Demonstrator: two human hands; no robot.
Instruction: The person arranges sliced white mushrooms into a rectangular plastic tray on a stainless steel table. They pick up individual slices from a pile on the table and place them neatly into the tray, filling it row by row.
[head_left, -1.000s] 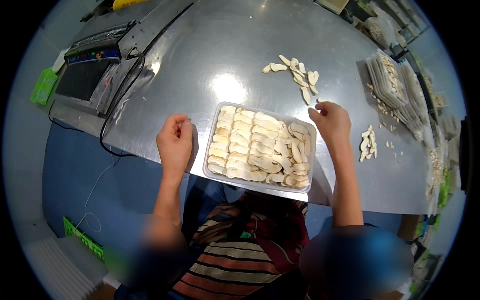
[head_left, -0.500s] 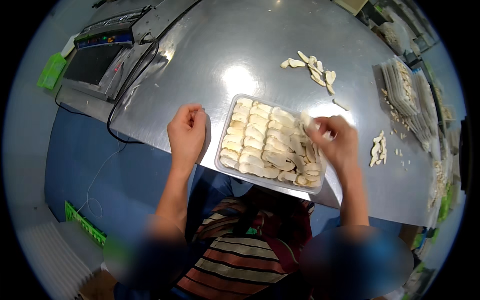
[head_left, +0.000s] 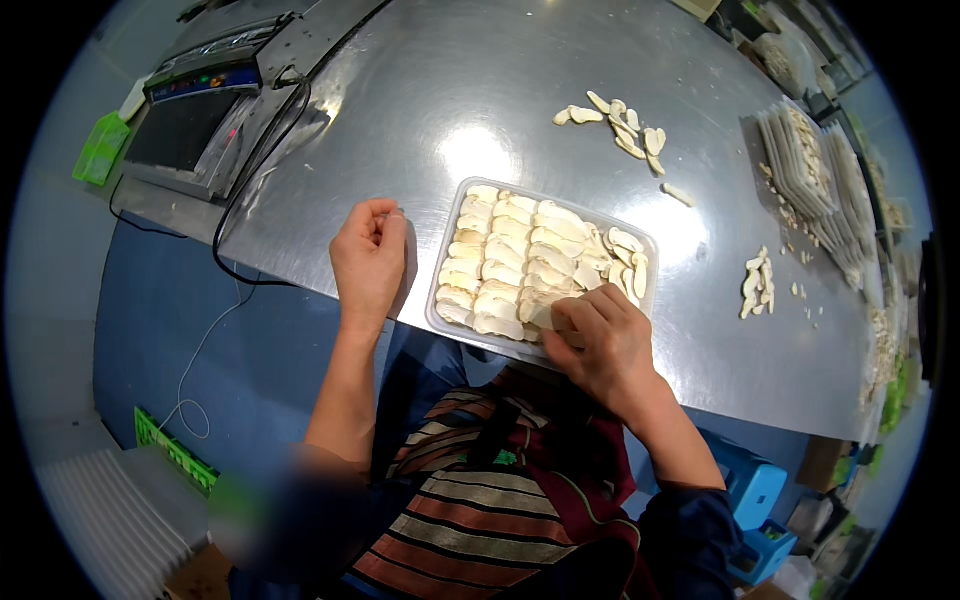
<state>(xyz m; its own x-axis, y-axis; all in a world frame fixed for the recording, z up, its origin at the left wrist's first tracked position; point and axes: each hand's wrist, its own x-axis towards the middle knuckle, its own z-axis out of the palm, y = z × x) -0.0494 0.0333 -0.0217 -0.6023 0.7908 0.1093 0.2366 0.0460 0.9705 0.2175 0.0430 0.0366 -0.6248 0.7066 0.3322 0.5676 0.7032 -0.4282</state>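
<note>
At the far left, a machine with a dark plate (head_left: 185,130) stands back on the steel tabletop (head_left: 400,130), its black cable (head_left: 252,190) looping over the near edge, well apart from the food. The left hand (head_left: 366,262) rests by the near edge, its fingers curled in against the thumb with nothing seen between them; it is probably just keeping out of the way, beside the tray.

The clear tray (head_left: 440,252) lies at the near edge in front of the body, likely so that the right hand reaches every part of it easily. In it, pale slices (head_left: 503,255) overlap in rows at left and middle, which presumably packs them tightly; at the right they lie less evenly. The right hand (head_left: 610,345) comes over the tray's near right part, fingers bent down onto the slices; whether they pinch one cannot be told, since the hand hides their tips.

Beyond and to the right, a loose cluster (head_left: 628,125), a single slice (head_left: 677,195) and a small group (head_left: 757,284) lie within seeming reach. Stacked trays (head_left: 798,165) stand farther right.

Half a second ago the right hand was at the tray's right side, blurred; now it is at the near side, baring the far right slices. The left hand keeps its curl.
</note>
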